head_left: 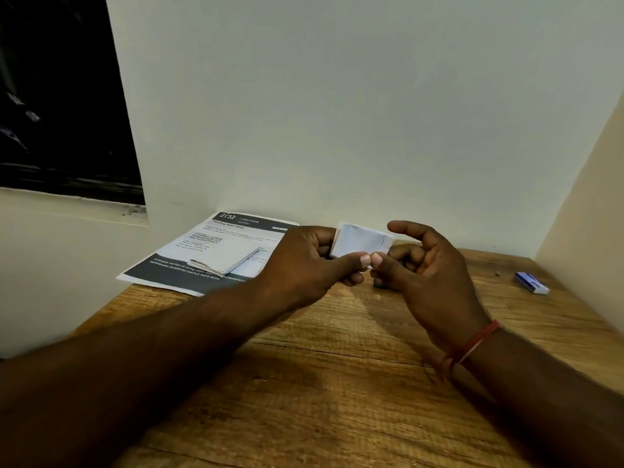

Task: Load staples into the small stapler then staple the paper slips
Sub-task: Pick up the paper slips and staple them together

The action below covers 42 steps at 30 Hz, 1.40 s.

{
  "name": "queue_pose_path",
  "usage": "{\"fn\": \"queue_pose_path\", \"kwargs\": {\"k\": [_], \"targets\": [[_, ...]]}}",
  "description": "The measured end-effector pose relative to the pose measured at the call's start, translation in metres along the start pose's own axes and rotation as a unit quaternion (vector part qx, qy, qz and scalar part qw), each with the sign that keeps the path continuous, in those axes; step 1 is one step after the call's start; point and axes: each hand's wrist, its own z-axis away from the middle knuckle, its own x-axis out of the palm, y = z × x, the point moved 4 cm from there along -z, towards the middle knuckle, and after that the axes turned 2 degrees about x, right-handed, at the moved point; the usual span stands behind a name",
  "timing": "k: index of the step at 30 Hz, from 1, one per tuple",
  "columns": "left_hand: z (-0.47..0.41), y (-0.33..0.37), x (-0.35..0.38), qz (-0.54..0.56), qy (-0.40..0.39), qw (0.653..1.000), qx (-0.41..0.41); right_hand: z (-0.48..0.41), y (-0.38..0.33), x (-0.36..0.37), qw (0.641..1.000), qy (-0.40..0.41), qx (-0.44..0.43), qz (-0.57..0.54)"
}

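Note:
A small stack of white paper slips [361, 239] is held upright above the wooden table [337, 383], near the far wall. My left hand [304, 261] grips its left side, thumb on the lower front edge. My right hand [425, 265] pinches the lower right corner with its thumb tip, the index finger raised above the stack. A thin mark near the stack's right edge may be a staple. A small blue and white staple box [532, 283] lies at the far right of the table. The stapler is not visible.
A printed sheet [216, 244] lies at the far left of the table with a folded paper [229, 260] on top. A tiny metal bit [497, 273] sits left of the staple box. Walls close the table at the back and right.

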Motion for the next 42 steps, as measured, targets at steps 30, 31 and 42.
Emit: {"fn": "queue_pose_path", "kwargs": {"k": [30,31,42], "targets": [[0.0,-0.009,-0.002,0.044,0.006,0.999,-0.018,-0.005,-0.001,0.005,0.962,-0.021,-0.096,0.253],[0.001,-0.008,-0.002,0.046,0.001,0.999,-0.016,-0.006,0.0,0.004,0.962,-0.018,-0.097,0.254],[0.003,-0.009,0.003,0.068,-0.014,0.997,-0.019,-0.008,0.006,0.0,0.962,-0.016,-0.096,0.255]]}}
